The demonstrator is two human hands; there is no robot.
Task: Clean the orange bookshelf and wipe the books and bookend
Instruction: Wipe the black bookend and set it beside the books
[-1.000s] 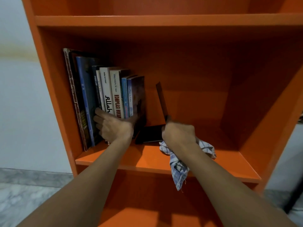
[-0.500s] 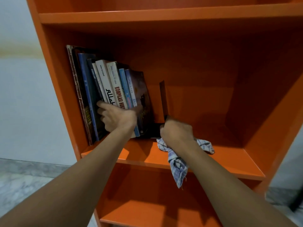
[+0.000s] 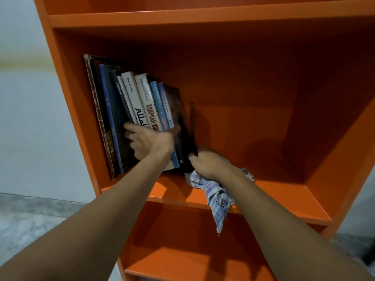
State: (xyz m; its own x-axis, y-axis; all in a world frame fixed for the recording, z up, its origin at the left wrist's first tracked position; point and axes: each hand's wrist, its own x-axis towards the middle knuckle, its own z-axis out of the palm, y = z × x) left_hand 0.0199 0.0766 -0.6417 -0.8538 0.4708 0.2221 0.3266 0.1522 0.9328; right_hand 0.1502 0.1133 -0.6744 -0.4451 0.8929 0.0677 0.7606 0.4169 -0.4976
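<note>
Orange bookshelf (image 3: 203,19), middle shelf: books (image 3: 142,98) stand at the left end, tops tilted left. Left hand (image 3: 151,142) grips their lower spines. Dark bookend (image 3: 191,122) is upright just right of them. Right hand (image 3: 211,164) clutches checked cloth (image 3: 215,195), fingers at the bookend's base.

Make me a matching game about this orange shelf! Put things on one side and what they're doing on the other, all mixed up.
Things:
1. books
2. bookend
3. checked cloth
4. left hand

What they're doing:
A. hangs over the front edge of the shelf
B. dark, stands just right of the row
C. grips a bundle of spines low down
D. lean together at the left end

Pairs: 1-D, 2-B, 3-A, 4-C
</note>
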